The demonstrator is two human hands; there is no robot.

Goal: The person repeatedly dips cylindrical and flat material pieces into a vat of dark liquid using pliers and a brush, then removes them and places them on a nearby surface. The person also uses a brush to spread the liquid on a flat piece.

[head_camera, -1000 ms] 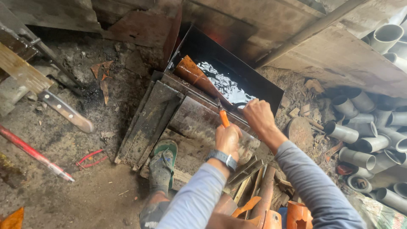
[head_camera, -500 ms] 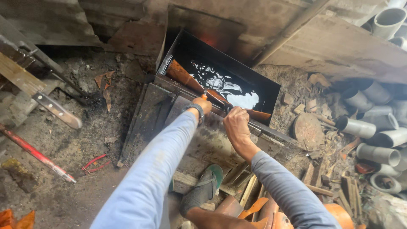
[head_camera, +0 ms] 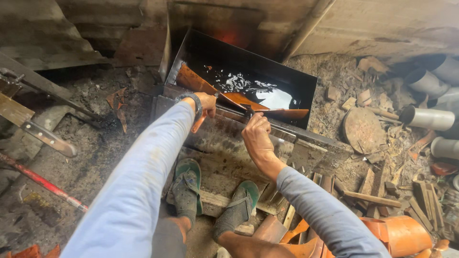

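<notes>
My left hand (head_camera: 206,103) has a closed grip on an orange-handled tool (head_camera: 198,125); my right hand (head_camera: 256,136) pinches an orange strip (head_camera: 267,109) over the black liquid tank (head_camera: 291,79).

Dirt floor (head_camera: 95,162), black metal trough (head_camera: 296,91) at the far middle, grey pipes (head_camera: 425,117) at the right, orange pipe pieces (head_camera: 401,234) near right, red rod (head_camera: 43,184) at the left

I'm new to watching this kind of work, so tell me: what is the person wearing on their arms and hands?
Both arms are covered by long, pale blue-grey sleeves reaching the wrists. The left hand is bare, with a dark watch or band around its wrist just past the cuff. The right hand is bare too, no glove, and nothing shows on its wrist. No rings are visible on the fingers.
</notes>
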